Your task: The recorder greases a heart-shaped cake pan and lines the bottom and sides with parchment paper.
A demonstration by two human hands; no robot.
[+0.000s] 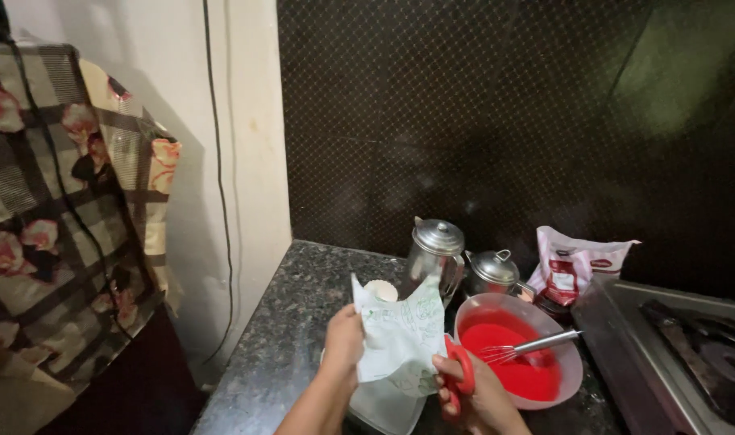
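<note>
At the far left a checked cloth with a pink flower pattern (53, 209) hung over something bulky beside the pale wall, with a thin dark cable (220, 161) running down that wall. Near the middle, over the speckled dark stone counter (295, 322), the left hand (345, 338) was closed on the left edge of a white plastic packet with green print (400, 334), pinching it between thumb and fingers and holding it upright above the counter. The packet looked light, thin and limp; its top corner stood up in a loose peak and its body creased, so it would likely buckle unless held taut near the edge being cut, and its film was probably slippery. Below it lay a pale tray-like thing (388, 407), hard to make out at the frame's edge. The right hand (476, 399) was wrapped around red-handled scissors (461, 374), fingers through the loops, the tool set at the packet's lower right side; the blades were hidden behind the packet, so I could not tell whether they were open. Behind the packet stood a steel jug with a lid (436, 258) and a smaller lidded steel pot (493, 272). To the right sat a pink bowl of red batter (519, 350) with a wire whisk (521, 348) resting in it, then a red and white pouch (575, 270) against the dark wall, and a steel stove (674, 354) at the far right.
</note>
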